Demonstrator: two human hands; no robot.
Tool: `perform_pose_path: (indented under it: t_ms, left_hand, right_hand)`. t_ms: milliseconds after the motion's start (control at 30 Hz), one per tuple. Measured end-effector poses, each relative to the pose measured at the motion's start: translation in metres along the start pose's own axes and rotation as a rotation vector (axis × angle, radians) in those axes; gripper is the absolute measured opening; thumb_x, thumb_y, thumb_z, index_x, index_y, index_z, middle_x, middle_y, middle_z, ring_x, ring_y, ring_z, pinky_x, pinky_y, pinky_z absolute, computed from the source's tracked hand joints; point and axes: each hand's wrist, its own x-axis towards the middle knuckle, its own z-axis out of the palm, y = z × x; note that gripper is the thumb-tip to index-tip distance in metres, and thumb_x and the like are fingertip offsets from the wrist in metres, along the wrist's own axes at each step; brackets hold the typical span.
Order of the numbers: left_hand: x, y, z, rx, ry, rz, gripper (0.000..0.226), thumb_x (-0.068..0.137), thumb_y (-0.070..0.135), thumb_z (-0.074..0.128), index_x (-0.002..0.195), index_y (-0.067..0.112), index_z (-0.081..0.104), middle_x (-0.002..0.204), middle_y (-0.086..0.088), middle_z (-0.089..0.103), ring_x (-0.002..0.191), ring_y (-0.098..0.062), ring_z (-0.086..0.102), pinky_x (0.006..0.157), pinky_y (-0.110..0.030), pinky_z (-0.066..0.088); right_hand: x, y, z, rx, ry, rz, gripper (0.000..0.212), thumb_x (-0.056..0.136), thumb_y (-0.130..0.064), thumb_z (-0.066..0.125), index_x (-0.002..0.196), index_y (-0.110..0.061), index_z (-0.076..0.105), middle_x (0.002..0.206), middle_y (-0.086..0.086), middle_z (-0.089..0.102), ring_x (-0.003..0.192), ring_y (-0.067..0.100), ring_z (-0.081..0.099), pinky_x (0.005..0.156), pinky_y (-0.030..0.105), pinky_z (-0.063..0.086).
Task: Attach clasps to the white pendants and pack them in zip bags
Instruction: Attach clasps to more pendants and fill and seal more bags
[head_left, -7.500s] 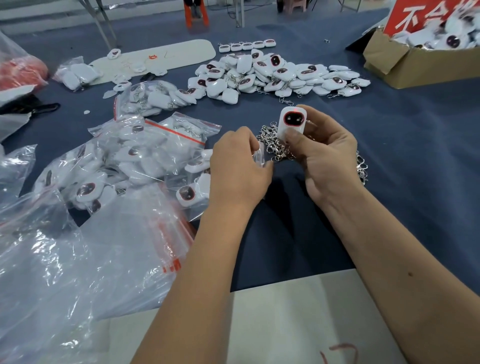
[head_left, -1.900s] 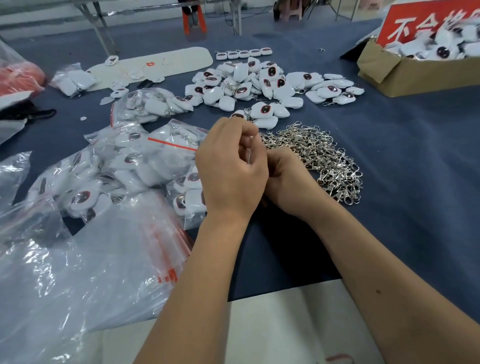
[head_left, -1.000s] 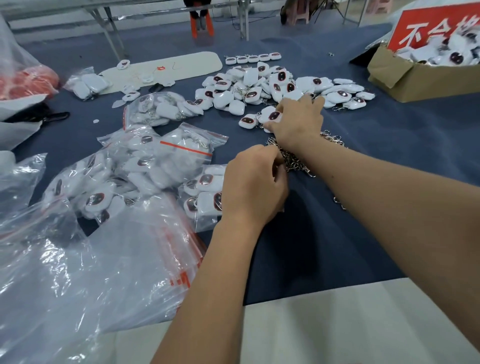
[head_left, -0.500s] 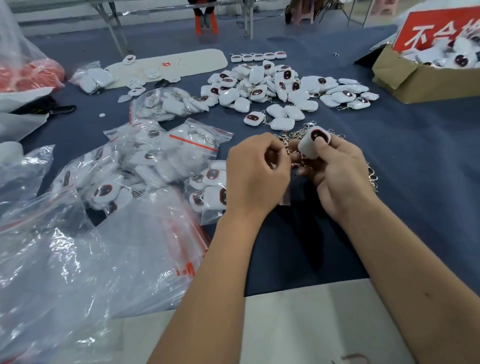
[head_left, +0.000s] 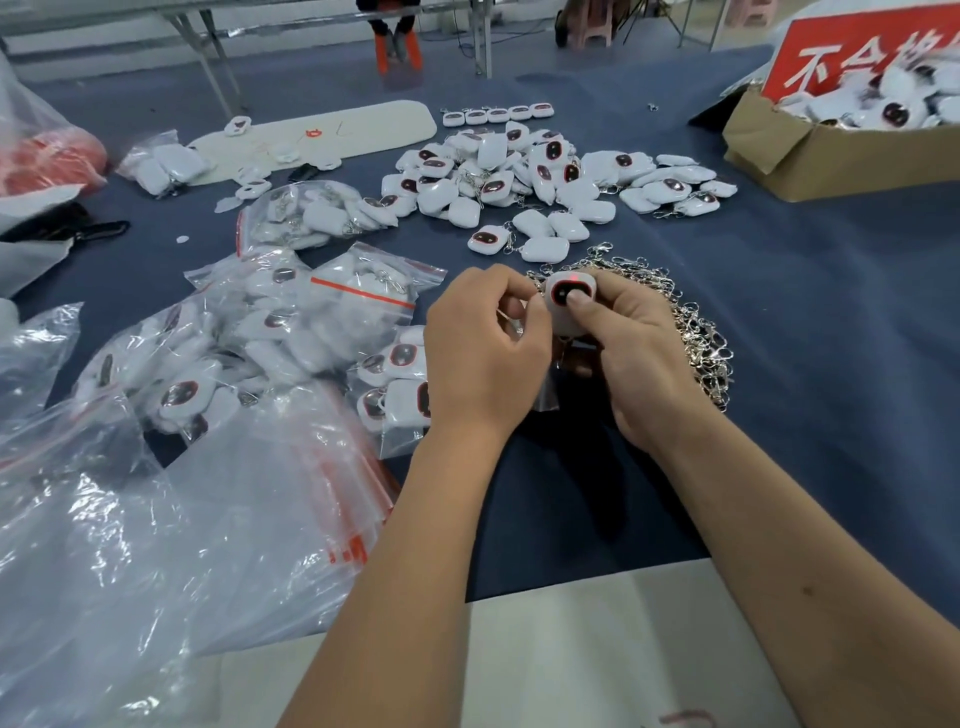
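Holding pendant (head_left: 569, 306): gripped by right hand (head_left: 631, 353), thumb on face. Left hand (head_left: 480, 358) fingers curled, contents hidden. Looks light, hard, slick; best pinched by edges.

A small white plastic pendant (head_left: 569, 306) sits between the left hand (head_left: 480, 353) and right hand (head_left: 636, 353) over the blue cloth tabletop (head_left: 810, 332). A heap of silver metal clasps (head_left: 696, 332) lies just right of the right hand, loose white pendants (head_left: 524, 176) beyond both hands, filled clear zip bags (head_left: 291, 332) left of the left hand, and a brown cardboard box (head_left: 831, 156) far right.
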Motion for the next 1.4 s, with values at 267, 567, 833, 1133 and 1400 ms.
perform_pose_path:
  t_ms: [267,567,833,1133,1400]
  left_hand:
    - [0.0,0.0,-0.001,-0.035,-0.004,-0.018,0.013,0.089,0.025,0.067,0.079,0.017,0.069,0.078,0.003,0.065,0.072,-0.013,0.058,0.07,-0.033,0.048]
    - [-0.001,-0.001,0.0,-0.023,-0.014,0.005,0.021,0.089,0.025,0.061,0.072,0.014,0.063,0.07,0.002,0.062,0.07,-0.018,0.057,0.068,-0.038,0.046]
    - [0.0,-0.001,0.001,-0.018,-0.019,-0.004,0.02,0.09,0.021,0.063,0.072,0.012,0.064,0.07,0.001,0.063,0.07,-0.018,0.057,0.068,-0.039,0.047]
    - [0.001,-0.002,-0.001,-0.002,-0.018,-0.036,0.014,0.087,0.017,0.065,0.074,0.013,0.067,0.07,0.001,0.065,0.071,-0.02,0.06,0.07,-0.044,0.05]
    - [0.001,-0.001,0.0,0.064,0.024,-0.145,0.017,0.084,0.026,0.071,0.071,0.019,0.062,0.068,0.005,0.064,0.07,-0.018,0.061,0.072,-0.04,0.053]
  right_hand:
    - [-0.001,-0.002,0.002,-0.049,-0.015,0.006,0.02,0.106,-0.005,0.051,0.109,0.004,0.068,0.11,0.028,0.073,0.098,0.034,0.073,0.086,0.051,0.059]
    - [0.0,0.001,0.005,-0.15,0.034,-0.066,0.016,0.101,-0.011,0.062,0.098,0.003,0.07,0.102,0.039,0.065,0.085,0.03,0.06,0.084,0.063,0.054]
    - [0.002,0.004,0.003,-0.121,0.006,-0.084,0.021,0.095,-0.021,0.063,0.096,0.0,0.068,0.097,0.036,0.065,0.084,0.029,0.058,0.081,0.058,0.053]
    - [0.006,0.01,0.002,-0.109,0.049,-0.097,0.014,0.104,-0.013,0.058,0.093,-0.017,0.065,0.08,-0.002,0.072,0.066,0.01,0.059,0.059,0.026,0.05]
    - [0.009,0.011,-0.002,-0.018,0.038,-0.051,0.015,0.103,0.003,0.053,0.101,-0.008,0.063,0.099,0.01,0.078,0.065,0.01,0.06,0.05,0.017,0.041]
